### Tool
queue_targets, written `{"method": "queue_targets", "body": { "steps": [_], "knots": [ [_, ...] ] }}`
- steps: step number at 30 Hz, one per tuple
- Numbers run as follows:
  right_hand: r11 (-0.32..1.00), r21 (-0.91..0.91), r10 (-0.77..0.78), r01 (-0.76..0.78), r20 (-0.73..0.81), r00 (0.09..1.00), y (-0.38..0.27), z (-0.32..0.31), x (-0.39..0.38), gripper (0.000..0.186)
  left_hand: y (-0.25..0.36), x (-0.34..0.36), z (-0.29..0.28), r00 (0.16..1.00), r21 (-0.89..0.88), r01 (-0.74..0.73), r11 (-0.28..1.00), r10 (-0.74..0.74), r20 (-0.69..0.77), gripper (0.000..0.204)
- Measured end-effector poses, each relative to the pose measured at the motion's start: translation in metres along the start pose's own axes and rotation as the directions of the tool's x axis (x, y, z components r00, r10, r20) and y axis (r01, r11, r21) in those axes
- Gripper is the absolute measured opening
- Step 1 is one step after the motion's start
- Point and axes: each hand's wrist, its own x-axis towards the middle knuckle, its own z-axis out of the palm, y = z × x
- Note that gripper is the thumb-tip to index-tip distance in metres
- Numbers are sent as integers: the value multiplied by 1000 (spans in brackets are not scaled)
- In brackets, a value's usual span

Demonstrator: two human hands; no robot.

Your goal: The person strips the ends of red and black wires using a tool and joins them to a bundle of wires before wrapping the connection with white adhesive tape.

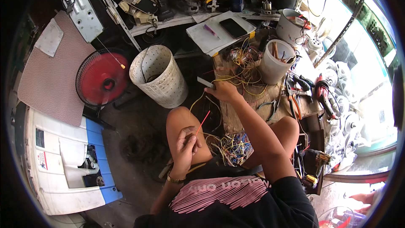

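"Wooden desk (229, 117) ahead; where's the red wire (203, 122)?"
"Left hand (185, 144) pinches it, grip closed, over the thigh (180, 119). Right hand (225, 90) wraps its grip around a flat blade (205, 82), best angled outward."

Lying on the wooden table (230, 115): tangled coloured wires (249, 75), a translucent white bucket (272, 68), orange-handled pliers (294, 101) and teal-handled pliers (274, 109).
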Motion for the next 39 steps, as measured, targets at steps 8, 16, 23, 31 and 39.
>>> {"method": "queue_targets", "body": {
  "steps": [8,16,23,31,39],
  "knots": [
    [977,42,203,-211,-499,842,53,-36,-49,26,-5,12,-4,992,39,-107,993,109,-59,22],
    [870,-303,153,-388,-583,798,158,-19,-39,15,-24,36,34,982,1,-89,996,88,-166,26],
    [909,-281,82,-308,-604,793,152,-16,-32,15,-51,54,33,995,213,-92,973,85,44,17],
    [941,-207,180,-270,-370,911,130,-80,-53,34,-115,123,81,837,628,-482,612,108,537,20],
    [988,-152,8,9,110,994,85,-105,-177,34,-121,191,96,726,717,-687,116,154,670,39]
  ]
}}
